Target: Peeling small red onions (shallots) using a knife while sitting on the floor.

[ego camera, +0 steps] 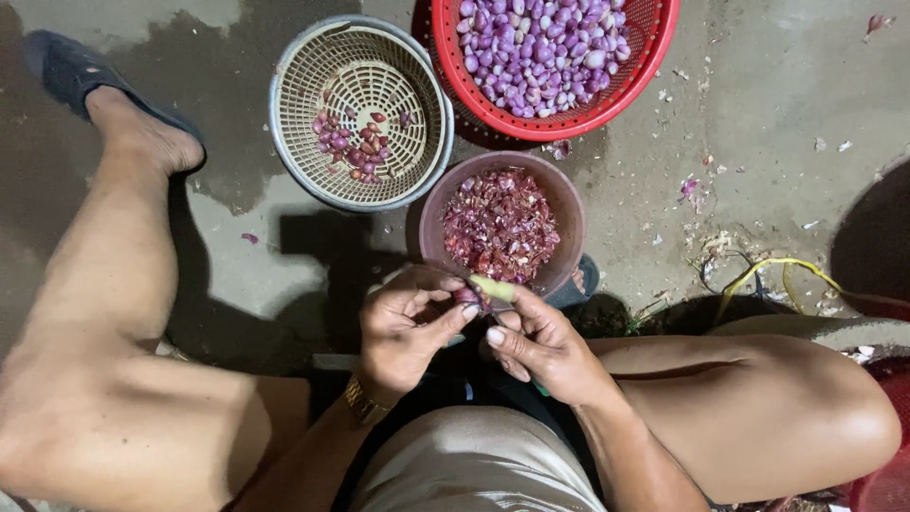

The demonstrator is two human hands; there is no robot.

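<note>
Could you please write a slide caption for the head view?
Both hands, left hand and right hand, hold a small shallot over a bowl of peels.

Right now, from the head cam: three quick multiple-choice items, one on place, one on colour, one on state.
1. Where is the bowl of peelings?
A. just beyond the hands
B. behind the left foot
C. inside the red basket

2. What colour is the basket of peeled shallots?
A. blue
B. red
C. black

3. How full is the beige basket?
A. heaped to the rim
B. a small cluster on its bottom
C. turned upside down

Answers:
1 A: the bowl sits directly beyond the left hand and right hand, which hold a shallot between them.
2 B: its rim and mesh are red.
3 B: only a few shallots lie on its bottom, with mesh bare around them.
</note>
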